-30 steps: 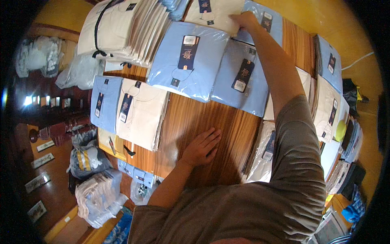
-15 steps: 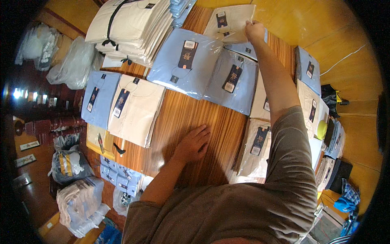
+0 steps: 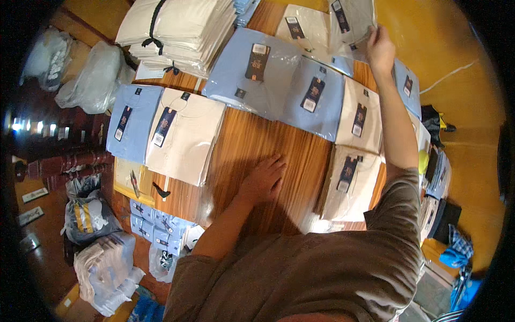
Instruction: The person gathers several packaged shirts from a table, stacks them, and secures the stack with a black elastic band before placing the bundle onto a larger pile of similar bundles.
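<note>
1. Head view: the right arm (image 3: 399, 121) reaches up and away from the body, slightly bent at the elbow, its forearm passing over the right part of the tabletop (image 3: 247, 129).

2. The right hand (image 3: 381, 53) is at the far side, thumb and fingers pinched together; its grip is closed on the near right-hand corner of a plastic-wrapped pale garment (image 3: 359, 35).

3. That garment hangs raised and tilted beyond the blue packets, partly cut off by the upper edge. What shows of it runs away from the person; its full long axis cannot be told. Its dark hang tag (image 3: 340, 16) slants, upper end leaning left.

4. The left hand (image 3: 263, 180) lies palm down on bare wood, fingers loosely extended and pointing away, slightly rightward. Its grip is relaxed and holds nothing.

5. Just left of the raised garment lies a cream packet (image 3: 295, 40); nearer the person, a large blue packet (image 3: 241, 70) and a smaller blue packet (image 3: 322, 121) lie side by side. Whether the raised garment touches the cream packet cannot be told.
</note>
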### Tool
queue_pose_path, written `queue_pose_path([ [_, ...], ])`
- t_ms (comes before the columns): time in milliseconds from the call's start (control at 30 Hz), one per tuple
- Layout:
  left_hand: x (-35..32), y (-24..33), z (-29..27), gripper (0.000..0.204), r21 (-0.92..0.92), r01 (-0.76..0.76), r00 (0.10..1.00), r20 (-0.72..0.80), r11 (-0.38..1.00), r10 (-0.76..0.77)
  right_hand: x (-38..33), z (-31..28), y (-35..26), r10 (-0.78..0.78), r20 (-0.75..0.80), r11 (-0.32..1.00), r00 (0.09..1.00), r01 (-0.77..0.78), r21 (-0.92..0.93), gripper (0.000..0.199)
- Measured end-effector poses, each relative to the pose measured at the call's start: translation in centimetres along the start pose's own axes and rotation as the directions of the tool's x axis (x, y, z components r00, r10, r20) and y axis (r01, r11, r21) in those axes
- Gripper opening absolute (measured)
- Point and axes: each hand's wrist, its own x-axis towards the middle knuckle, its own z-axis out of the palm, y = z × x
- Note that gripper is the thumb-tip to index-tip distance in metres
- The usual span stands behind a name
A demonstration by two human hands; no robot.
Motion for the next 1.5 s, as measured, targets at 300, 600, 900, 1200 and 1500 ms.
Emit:
queue_pose_path([
  [300, 0.3, 0.2, -0.8, 0.045, 0.022, -0.022, 0.999, 0.04, 1.0, 0.021, -18.1, -23.6, -3.4, 0.174, -0.126, 0.939, 0.977, -0.126, 0.32, 0.027],
  [600, 0.5, 4.7, -2.0, 0.089, -0.684, 0.446, 0.842, 0.539, 0.577, -0.012, -43.2, -33.3, -13.9, 0.842, 0.112, 0.41, 0.528, -0.761, 0.503, 0.019],
  [900, -4.2, 10.4, 1.8, 0.055, -0.775, 0.618, 0.775, 0.629, 0.133, 0.061, -46.7, -36.2, -14.2, 0.883, 0.175, 0.21, 0.435, -0.7, 0.682, 0.025],
  [1200, 5.2, 12.3, 6.4, 0.032, -0.806, 0.353, 0.929, 0.36, 0.475, -0.081, -40.4, -32.5, -0.2, 0.656, 0.179, 0.753, 0.733, -0.653, -0.083, 0.038],
  [1500, 3.5, 13.1, 12.9, 0.122, -0.322, -0.003, 0.999, 0.045, 0.947, 0.018, -44.6, -25.6, 11.2, 0.639, 0.412, 0.7, 0.65, -0.713, 0.04, 0.057],
])
